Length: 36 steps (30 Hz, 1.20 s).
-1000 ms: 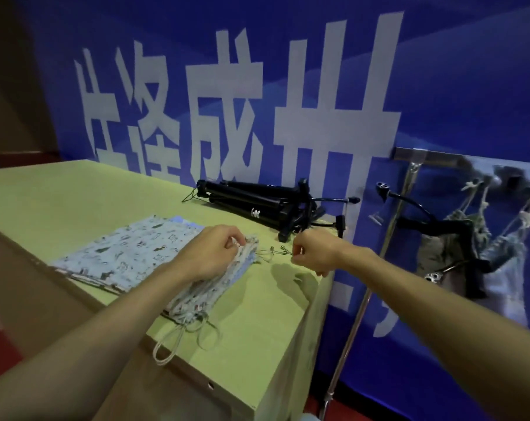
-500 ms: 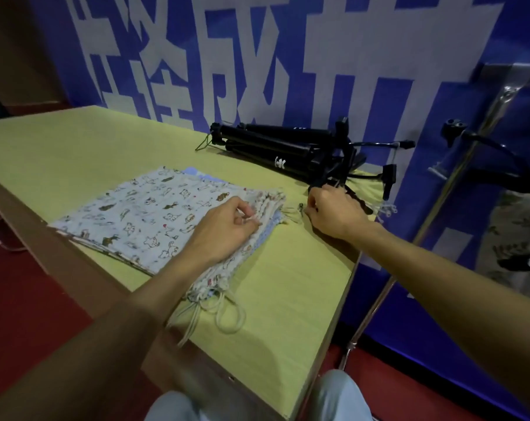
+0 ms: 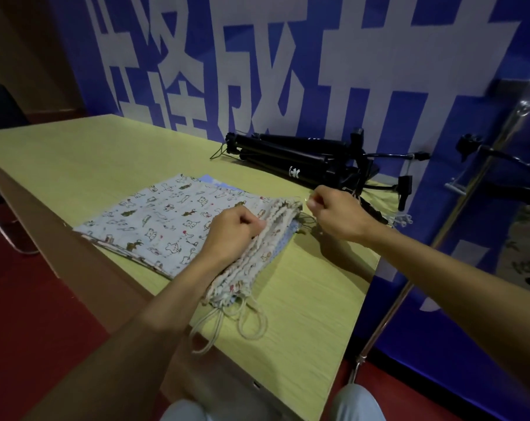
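Here, your left hand [image 3: 233, 235] grips the gathered edge of the stack of printed drawstring bags [image 3: 166, 220], flat on the bench [image 3: 75, 159]. Your right hand [image 3: 338, 212] is curled at the stack's far corner; whether it pinches anything, I cannot tell. A folded black tripod [image 3: 291, 159] lies close behind it.
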{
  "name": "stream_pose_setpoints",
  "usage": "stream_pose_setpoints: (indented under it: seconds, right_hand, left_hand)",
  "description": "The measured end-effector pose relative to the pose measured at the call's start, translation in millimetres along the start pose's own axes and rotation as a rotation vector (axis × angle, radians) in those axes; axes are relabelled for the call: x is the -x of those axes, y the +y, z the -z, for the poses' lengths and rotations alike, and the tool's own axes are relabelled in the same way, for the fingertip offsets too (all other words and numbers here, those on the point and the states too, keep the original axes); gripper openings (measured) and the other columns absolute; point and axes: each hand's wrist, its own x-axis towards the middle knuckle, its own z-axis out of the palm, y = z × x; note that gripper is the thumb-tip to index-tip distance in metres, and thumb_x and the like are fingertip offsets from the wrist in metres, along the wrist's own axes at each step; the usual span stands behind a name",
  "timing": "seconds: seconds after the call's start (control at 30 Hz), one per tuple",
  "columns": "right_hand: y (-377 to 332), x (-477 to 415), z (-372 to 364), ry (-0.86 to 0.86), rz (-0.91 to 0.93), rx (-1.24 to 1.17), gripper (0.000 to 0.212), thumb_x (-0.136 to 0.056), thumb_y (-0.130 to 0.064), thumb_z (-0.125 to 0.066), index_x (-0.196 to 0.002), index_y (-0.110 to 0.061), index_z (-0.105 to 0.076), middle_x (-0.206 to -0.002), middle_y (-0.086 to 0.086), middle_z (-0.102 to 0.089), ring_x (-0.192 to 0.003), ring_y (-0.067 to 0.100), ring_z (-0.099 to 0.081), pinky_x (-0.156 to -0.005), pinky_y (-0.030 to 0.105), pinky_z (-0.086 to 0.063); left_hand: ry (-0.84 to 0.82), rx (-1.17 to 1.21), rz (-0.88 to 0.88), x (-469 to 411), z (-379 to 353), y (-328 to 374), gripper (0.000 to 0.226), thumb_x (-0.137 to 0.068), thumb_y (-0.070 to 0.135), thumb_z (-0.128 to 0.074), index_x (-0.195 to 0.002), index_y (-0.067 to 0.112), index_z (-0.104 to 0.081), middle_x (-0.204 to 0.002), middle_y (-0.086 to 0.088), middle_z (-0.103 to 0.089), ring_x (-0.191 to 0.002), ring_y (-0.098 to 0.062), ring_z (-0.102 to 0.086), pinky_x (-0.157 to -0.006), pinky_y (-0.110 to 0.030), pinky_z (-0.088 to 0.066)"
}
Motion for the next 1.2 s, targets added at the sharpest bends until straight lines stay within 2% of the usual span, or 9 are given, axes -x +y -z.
stream_pose_setpoints:
  seconds: [0.2,0.4,0.5,0.63,0.7,0.8,0.93,1.07,1.2]
  right_hand:
    - [-48.3,9.7,4.3,-0.118,0.017,-0.369,0.020,-0.103,-0.027,-0.037,-0.099,-0.012,-0.049,-0.095,0.010,-0.059,-0.079,0.020,-0.054,-0.061,0.031,-0.045]
    - [-71.3,20.2,6.7,-0.239,0.189,-0.235,0.016,-0.103,-0.024,-0.036,-0.100,-0.011,-0.044,-0.102,0.017,-0.060,-0.072,0.019,-0.054,-0.056,0.027,-0.045]
    - [-67.3,23.2,3.5,-0.223,0.215,-0.080,0.014,-0.103,-0.022,-0.039,-0.097,-0.012,-0.045,-0.103,0.015,-0.058,-0.083,0.024,-0.052,-0.065,0.032,-0.044]
    - [-65.9,26.0,7.5,-0.078,0.294,0.054,0.014,-0.101,-0.023,-0.043,-0.101,-0.012,-0.052,-0.115,0.004,-0.053,-0.101,0.020,-0.051,-0.087,0.037,-0.044]
    - [-71.0,30.3,19.8,-0.025,0.282,-0.002,0.018,-0.101,-0.022,-0.044,-0.104,-0.008,-0.055,-0.122,0.005,-0.054,-0.108,0.023,-0.052,-0.095,0.040,-0.044]
    - [-82.4,42.3,43.0,0.021,0.270,-0.218,0.017,-0.100,-0.020,-0.046,-0.096,-0.006,-0.055,-0.104,0.007,-0.057,-0.101,0.026,-0.056,-0.086,0.031,-0.046]
    - [-88.6,56.9,69.3,0.095,0.328,-0.337,0.021,-0.096,-0.014,-0.053,-0.081,-0.001,-0.058,-0.081,0.002,-0.053,-0.077,0.012,-0.052,-0.079,0.036,-0.049]
    - [-82.8,74.0,105.0,0.092,0.250,-0.457,0.018,-0.095,-0.015,-0.053,-0.079,-0.011,-0.058,-0.068,-0.008,-0.051,-0.053,-0.003,-0.044,-0.054,0.017,-0.038]
    - [-67.7,98.5,154.6,0.083,0.230,-0.460,0.015,-0.098,-0.018,-0.052,-0.084,-0.015,-0.058,-0.073,-0.005,-0.053,-0.063,0.006,-0.045,-0.059,0.020,-0.039]
  left_hand:
    - [0.004,0.450,0.247,-3.5,16.8,3.4,0.018,-0.092,0.013,-0.061,-0.076,0.007,-0.064,-0.050,0.006,-0.052,-0.048,-0.011,-0.040,-0.047,-0.021,-0.035]
    - [0.009,0.492,0.252,3.6,36.9,22.0,0.025,-0.104,0.021,-0.038,-0.096,0.007,-0.058,-0.081,-0.010,-0.058,-0.065,-0.020,-0.052,-0.055,-0.029,-0.043]
    - [0.068,0.394,0.233,8.6,48.0,42.1,0.026,-0.105,0.025,-0.032,-0.103,0.010,-0.054,-0.081,-0.008,-0.053,-0.062,-0.018,-0.046,-0.050,-0.026,-0.039]
    - [0.118,0.389,0.216,8.4,60.4,67.6,0.034,-0.105,0.031,-0.032,-0.091,0.008,-0.054,-0.085,-0.014,-0.057,-0.076,-0.025,-0.054,-0.072,-0.035,-0.046]
    - [0.144,0.374,0.183,10.1,61.0,88.0,0.036,-0.105,0.032,-0.031,-0.086,0.010,-0.052,-0.081,-0.013,-0.055,-0.075,-0.025,-0.052,-0.070,-0.036,-0.043]
    - [0.179,0.353,0.083,13.3,55.6,121.8,0.035,-0.105,0.029,-0.031,-0.084,0.012,-0.054,-0.072,-0.008,-0.056,-0.066,-0.022,-0.054,-0.063,-0.030,-0.044]
    - [0.215,0.372,0.022,22.8,44.6,169.9,0.032,-0.104,0.030,-0.034,-0.105,0.009,-0.059,-0.099,-0.013,-0.066,-0.093,-0.025,-0.063,-0.093,-0.038,-0.050]
    - [0.170,0.415,-0.018,37.5,33.1,215.8,0.035,-0.102,0.033,-0.037,-0.104,0.008,-0.061,-0.099,-0.015,-0.068,-0.096,-0.031,-0.066,-0.090,-0.042,-0.053]
    - [0.162,0.435,-0.120,46.6,18.7,248.6,0.033,-0.103,0.032,-0.035,-0.091,0.013,-0.059,-0.089,-0.008,-0.066,-0.084,-0.021,-0.063,-0.075,-0.033,-0.052]
